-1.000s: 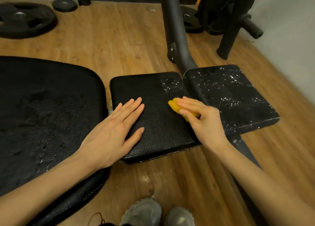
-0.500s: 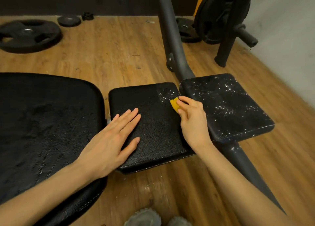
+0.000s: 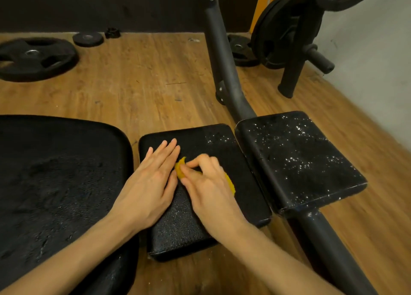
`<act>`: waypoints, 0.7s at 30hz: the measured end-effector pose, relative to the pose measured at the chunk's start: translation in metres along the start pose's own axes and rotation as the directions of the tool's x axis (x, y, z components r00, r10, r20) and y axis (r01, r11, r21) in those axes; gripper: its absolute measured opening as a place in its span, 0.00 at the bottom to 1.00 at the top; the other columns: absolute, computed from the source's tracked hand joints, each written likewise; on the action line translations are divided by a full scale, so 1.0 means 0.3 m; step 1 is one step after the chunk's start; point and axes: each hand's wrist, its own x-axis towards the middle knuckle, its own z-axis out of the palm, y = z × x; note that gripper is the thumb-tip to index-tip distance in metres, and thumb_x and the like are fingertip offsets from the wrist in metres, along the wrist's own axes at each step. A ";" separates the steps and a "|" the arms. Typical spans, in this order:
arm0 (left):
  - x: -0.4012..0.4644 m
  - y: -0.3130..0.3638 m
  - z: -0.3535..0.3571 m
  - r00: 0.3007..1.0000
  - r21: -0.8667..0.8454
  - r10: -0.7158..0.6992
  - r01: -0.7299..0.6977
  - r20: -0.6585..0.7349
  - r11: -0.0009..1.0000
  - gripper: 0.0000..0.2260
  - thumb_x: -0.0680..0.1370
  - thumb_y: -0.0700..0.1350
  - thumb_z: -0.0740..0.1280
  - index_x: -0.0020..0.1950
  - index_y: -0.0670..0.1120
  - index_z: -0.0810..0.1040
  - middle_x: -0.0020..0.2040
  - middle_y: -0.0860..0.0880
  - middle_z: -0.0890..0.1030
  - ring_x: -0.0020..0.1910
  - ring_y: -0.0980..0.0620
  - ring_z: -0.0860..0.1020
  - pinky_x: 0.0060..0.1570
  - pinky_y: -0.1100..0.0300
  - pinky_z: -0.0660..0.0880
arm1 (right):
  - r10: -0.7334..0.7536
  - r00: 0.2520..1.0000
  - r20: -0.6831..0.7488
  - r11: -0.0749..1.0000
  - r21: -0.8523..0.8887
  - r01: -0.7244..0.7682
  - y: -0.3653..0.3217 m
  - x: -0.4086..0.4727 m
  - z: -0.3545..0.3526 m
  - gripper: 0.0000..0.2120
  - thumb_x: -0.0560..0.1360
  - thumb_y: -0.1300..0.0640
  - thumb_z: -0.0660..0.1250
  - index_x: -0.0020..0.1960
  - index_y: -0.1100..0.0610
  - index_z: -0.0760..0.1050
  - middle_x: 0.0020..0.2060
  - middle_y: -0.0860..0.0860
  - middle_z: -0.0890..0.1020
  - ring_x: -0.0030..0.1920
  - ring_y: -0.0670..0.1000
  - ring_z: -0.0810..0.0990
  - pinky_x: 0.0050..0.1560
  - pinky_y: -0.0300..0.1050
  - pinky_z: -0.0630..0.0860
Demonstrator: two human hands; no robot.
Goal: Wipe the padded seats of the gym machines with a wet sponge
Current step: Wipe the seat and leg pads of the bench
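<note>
Two small black padded seats sit side by side on a dark metal frame. On the left pad (image 3: 242,176) my right hand (image 3: 209,188) grips a yellow sponge (image 3: 179,170) and presses it down on the pad's middle; most of the sponge is hidden under the fingers. My left hand (image 3: 151,183) lies flat with straight fingers on the same pad, just left of the sponge. The right pad (image 3: 298,161) is speckled with white droplets. A big black padded seat (image 3: 57,183) fills the left of the view and looks wet.
The machine's dark tube (image 3: 222,72) rises behind the pads and runs forward under them (image 3: 329,245). Weight plates lie on the wooden floor at far left (image 3: 35,59) and hang on a rack at top right (image 3: 282,32). A grey wall stands to the right.
My right hand has swept the sponge leftward across the left pad, from its right edge to beside my left hand. The left hand stayed flat. The view tilted upward.
</note>
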 end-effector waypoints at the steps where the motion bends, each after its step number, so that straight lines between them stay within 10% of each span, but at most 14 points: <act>1: -0.001 -0.001 0.002 1.000 0.003 0.001 -0.001 -0.002 1.000 0.29 0.80 0.57 0.44 0.80 0.47 0.55 0.80 0.53 0.53 0.79 0.60 0.47 0.75 0.66 0.38 | -0.079 0.996 0.033 0.997 -0.017 0.080 0.019 0.005 -0.013 0.13 0.80 0.54 0.62 0.60 0.56 0.79 0.52 0.49 0.75 0.53 0.51 0.73 0.60 0.49 0.71; 7: 0.003 0.003 0.008 1.000 -0.019 -0.012 0.012 -0.013 1.000 0.29 0.80 0.57 0.44 0.80 0.49 0.54 0.80 0.55 0.52 0.79 0.61 0.46 0.76 0.64 0.40 | 0.191 0.971 -0.144 0.980 0.081 -0.181 0.191 0.053 -0.075 0.15 0.77 0.57 0.68 0.63 0.56 0.79 0.54 0.47 0.77 0.56 0.48 0.69 0.59 0.51 0.72; 13: 0.004 0.001 0.007 1.000 -0.023 -0.015 0.014 -0.010 1.000 0.29 0.80 0.57 0.44 0.80 0.48 0.54 0.80 0.55 0.52 0.78 0.61 0.46 0.76 0.65 0.40 | -0.088 0.996 0.019 0.996 0.034 0.087 0.113 0.037 -0.047 0.13 0.78 0.56 0.66 0.61 0.54 0.79 0.52 0.48 0.76 0.53 0.49 0.71 0.55 0.44 0.70; 17: 0.002 0.008 0.006 1.000 -0.020 -0.022 0.022 -0.015 1.000 0.29 0.80 0.57 0.43 0.80 0.48 0.53 0.80 0.55 0.51 0.79 0.61 0.46 0.76 0.64 0.41 | 0.278 0.939 -0.202 0.961 0.055 -0.272 0.242 0.181 -0.070 0.12 0.77 0.60 0.67 0.60 0.58 0.80 0.50 0.50 0.76 0.51 0.48 0.68 0.57 0.48 0.70; 21: 0.002 0.007 0.007 1.000 -0.015 -0.021 0.021 -0.004 1.000 0.29 0.80 0.57 0.44 0.80 0.48 0.53 0.80 0.54 0.51 0.79 0.61 0.46 0.76 0.64 0.40 | 0.008 0.999 -0.032 1.000 0.017 -0.007 0.028 0.062 0.007 0.13 0.78 0.57 0.66 0.61 0.54 0.80 0.50 0.47 0.74 0.52 0.49 0.69 0.55 0.47 0.72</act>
